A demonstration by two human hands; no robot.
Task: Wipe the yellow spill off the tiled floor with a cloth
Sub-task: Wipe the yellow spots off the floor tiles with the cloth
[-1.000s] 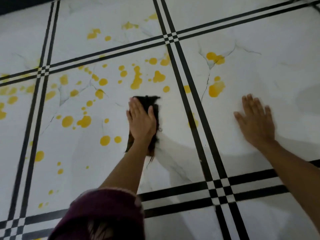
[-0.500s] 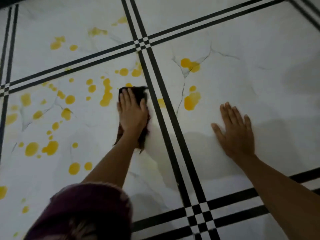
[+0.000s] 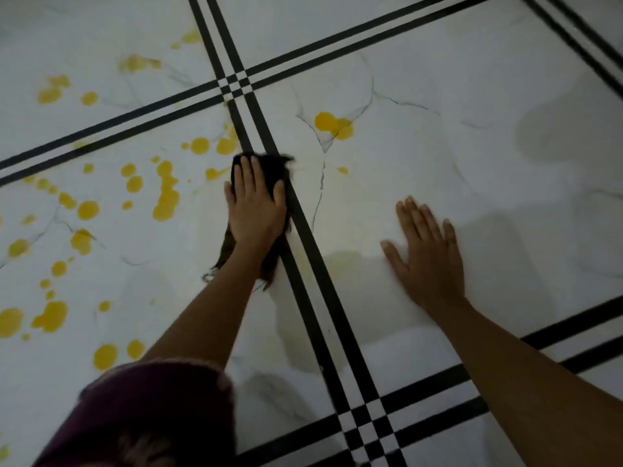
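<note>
A dark cloth [image 3: 269,165] lies flat on the white marble-look floor, pressed down by my left hand [image 3: 254,205] right beside the black double tile stripe [image 3: 305,230]. Its frayed end [image 3: 222,254] sticks out under my wrist. Yellow spill drops [image 3: 165,197] dot the tile left of the cloth, and one larger yellow blotch [image 3: 333,124] sits on the tile to the right. A small yellow dot [image 3: 343,170] lies below it. My right hand [image 3: 426,254] rests flat on the floor, fingers spread, holding nothing.
Black double stripes cross at the top [image 3: 234,84] and at the bottom [image 3: 369,421]. A dark red sleeve [image 3: 151,412] fills the lower left. Faint wet smears [image 3: 337,267] mark the floor between my hands. Shadows fall on the right tile.
My left hand has slid the cloth forward and right, up to the black stripe. The yellow blotch on the right tile near the stripe is gone. The view has shifted right.
</note>
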